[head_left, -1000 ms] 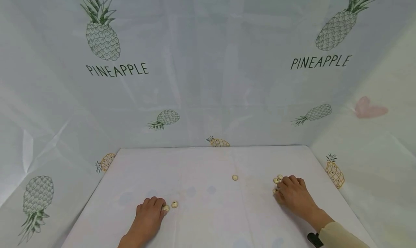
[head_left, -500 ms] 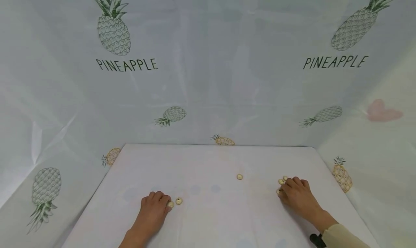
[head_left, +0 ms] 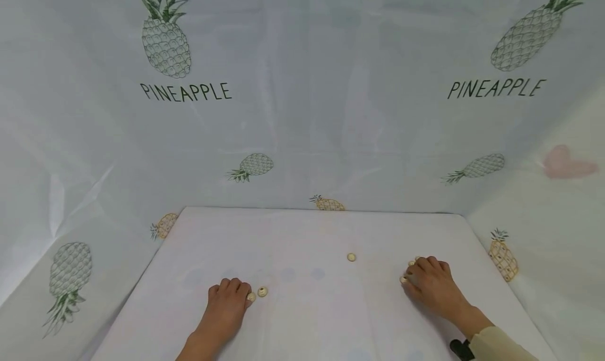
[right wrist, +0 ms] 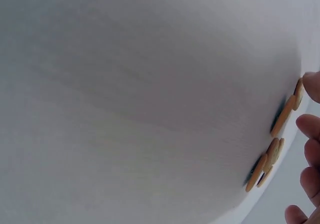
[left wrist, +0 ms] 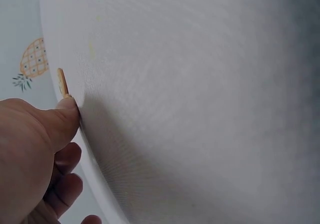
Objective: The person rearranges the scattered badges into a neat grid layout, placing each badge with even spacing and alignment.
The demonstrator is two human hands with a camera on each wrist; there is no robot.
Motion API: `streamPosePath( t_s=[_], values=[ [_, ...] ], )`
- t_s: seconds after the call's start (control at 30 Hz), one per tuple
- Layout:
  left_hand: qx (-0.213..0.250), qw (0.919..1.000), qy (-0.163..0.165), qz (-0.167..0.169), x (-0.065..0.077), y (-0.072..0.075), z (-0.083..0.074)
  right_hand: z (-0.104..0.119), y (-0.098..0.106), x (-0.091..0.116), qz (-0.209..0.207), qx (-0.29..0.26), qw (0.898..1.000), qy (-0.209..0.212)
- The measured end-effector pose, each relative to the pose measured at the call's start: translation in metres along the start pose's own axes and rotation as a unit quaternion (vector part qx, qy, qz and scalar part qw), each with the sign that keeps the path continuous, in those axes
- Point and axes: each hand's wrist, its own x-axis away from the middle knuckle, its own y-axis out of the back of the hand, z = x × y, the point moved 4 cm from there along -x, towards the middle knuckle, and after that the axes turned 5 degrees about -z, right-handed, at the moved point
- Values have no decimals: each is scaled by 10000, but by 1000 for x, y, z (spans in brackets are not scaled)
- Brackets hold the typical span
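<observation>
the left grip pinches a small pale disc by its edge at the tabletop, with a neighbouring disc just to that grip's right and a lone disc farther out, well apart from both grips. the right grip is bent over beside a cluster of discs near its fingertips, though i cannot tell whether it holds any. each disc looks light, stiff and smooth, probably apt to slide if pushed, so its thin rim seems the best hold for thumb and finger.
</observation>
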Motion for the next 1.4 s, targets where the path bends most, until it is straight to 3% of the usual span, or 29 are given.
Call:
streamPosePath(
  t_s=[0.33, 0.57, 0.8, 1.4],
  values=[
    [71, 9999, 46, -126, 4, -3, 5, 8, -1, -4, -262, -48, 9990, 360],
    [125, 9998, 124, -11, 4, -1, 6, 5, 4, -6, 88, -315, 9992, -214],
    [185, 9997, 145, -32, 4, -2, 6, 7, 0, -7, -7, -402, 9989, -245],
    [339, 9993, 129, -4, 1, -4, 3, 4, 0, -3, 545, -590, 9929, -880]
  ],
)
